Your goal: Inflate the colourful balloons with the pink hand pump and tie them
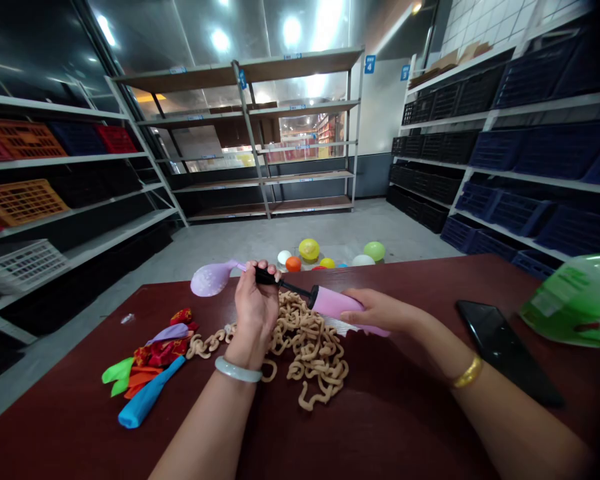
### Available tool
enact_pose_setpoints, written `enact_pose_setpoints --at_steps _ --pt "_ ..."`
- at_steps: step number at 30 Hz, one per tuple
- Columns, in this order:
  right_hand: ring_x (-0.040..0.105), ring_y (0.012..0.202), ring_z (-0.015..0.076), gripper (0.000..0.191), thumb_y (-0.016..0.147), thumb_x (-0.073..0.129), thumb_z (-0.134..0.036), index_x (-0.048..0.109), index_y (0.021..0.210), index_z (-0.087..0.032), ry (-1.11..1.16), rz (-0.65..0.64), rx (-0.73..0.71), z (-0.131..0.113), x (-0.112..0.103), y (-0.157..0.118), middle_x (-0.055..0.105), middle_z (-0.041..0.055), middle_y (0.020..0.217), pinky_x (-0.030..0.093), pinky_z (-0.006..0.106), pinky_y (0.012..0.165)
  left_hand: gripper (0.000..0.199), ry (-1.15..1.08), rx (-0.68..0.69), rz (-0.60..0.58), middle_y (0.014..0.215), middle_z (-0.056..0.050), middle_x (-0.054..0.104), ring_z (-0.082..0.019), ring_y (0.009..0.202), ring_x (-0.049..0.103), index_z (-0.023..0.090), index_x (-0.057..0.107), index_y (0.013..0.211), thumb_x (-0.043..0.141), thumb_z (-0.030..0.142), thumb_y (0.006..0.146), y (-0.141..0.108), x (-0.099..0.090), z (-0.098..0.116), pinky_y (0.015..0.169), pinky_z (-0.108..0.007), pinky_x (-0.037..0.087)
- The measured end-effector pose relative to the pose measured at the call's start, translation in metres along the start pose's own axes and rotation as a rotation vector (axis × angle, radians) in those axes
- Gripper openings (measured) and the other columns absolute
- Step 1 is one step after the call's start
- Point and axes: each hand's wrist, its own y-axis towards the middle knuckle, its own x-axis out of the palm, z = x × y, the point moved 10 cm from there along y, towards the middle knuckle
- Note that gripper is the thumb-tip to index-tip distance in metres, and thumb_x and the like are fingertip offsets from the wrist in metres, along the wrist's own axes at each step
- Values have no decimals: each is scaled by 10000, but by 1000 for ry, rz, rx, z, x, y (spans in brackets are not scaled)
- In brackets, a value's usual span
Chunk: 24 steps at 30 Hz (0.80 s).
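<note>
The left hand [257,303] curls tight round the pump's [330,303] black end, with the purple balloon [211,279] at its fingers, up off the worktop [395,413]. The right hand [383,309] wraps the pink tube. Pinching firmly and pushing straight should stop leaks.

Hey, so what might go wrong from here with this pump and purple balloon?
The purple balloon might slip free if the left hand at its neck loosens. The pump, gripped by the right hand, is near the beige curls, so a jolt could scatter some. The right forearm is close to the dark flat device and might nudge it.
</note>
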Motion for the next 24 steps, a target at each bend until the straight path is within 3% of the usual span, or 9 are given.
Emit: enact_pose_setpoints --at_steps 6,13,18,24 --pt "654 889 263 496 860 607 -632 672 1104 -205 -195 82 28 -3 -17 -5 730 73 1051 460 348 760 126 -8 -56 -6 790 -6 564 -130 718 570 178 579 825 687 228 867 -6 3 -14 717 -281 502" --pt "676 1000 324 542 787 712 -568 678 1239 -273 -332 226 31 5 -56 -16 733 71 1172 471 382 804 146 59 -90 -24 881 -45 677 -190 919 669 166 629 816 741 259 823 -9 11 -12 985 -409 498" --pt "672 1065 329 614 763 708 -613 670 1284 -291 -307 215 44 15 -61 -19 718 53 1236 505 400 859 151 128 -31 -8 840 -33 684 -180 883 680 160 638 797 756 254 801 -8 10 -8 990 -410 497" --pt "662 1082 315 585 780 701 -585 675 1275 -273 -280 183 39 13 -58 -20 709 63 1250 508 374 853 139 91 21 49 716 6 602 -145 735 630 161 584 754 715 180 795 2 -2 13 854 -346 526"
